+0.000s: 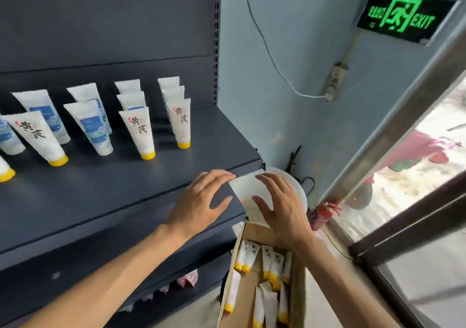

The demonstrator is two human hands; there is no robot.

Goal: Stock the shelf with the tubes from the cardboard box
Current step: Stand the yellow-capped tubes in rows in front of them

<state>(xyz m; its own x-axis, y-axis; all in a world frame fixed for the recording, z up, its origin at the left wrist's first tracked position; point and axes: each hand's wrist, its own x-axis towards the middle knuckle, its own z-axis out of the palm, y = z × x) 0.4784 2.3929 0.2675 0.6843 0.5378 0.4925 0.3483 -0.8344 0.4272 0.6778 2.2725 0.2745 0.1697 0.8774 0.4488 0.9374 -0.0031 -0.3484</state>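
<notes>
A white tube (242,191) is held at the front right corner of the dark shelf (126,191). My right hand (280,206) grips it, thumb on the near side and fingers over the top. My left hand (201,201) has its fingers straight, and their tips touch the tube's left edge. Below my right wrist the cardboard box (248,300) holds several white tubes with yellow caps (273,267). On the shelf, several tubes stand on their caps in rows: yellow-capped ones (138,133) and blue-labelled ones (92,128).
A lower shelf (75,285) sits under my left arm. A round white object (297,186) lies behind my right hand by the blue wall. A red object (325,213) stands in the corner, with a glass door frame (403,232) to the right.
</notes>
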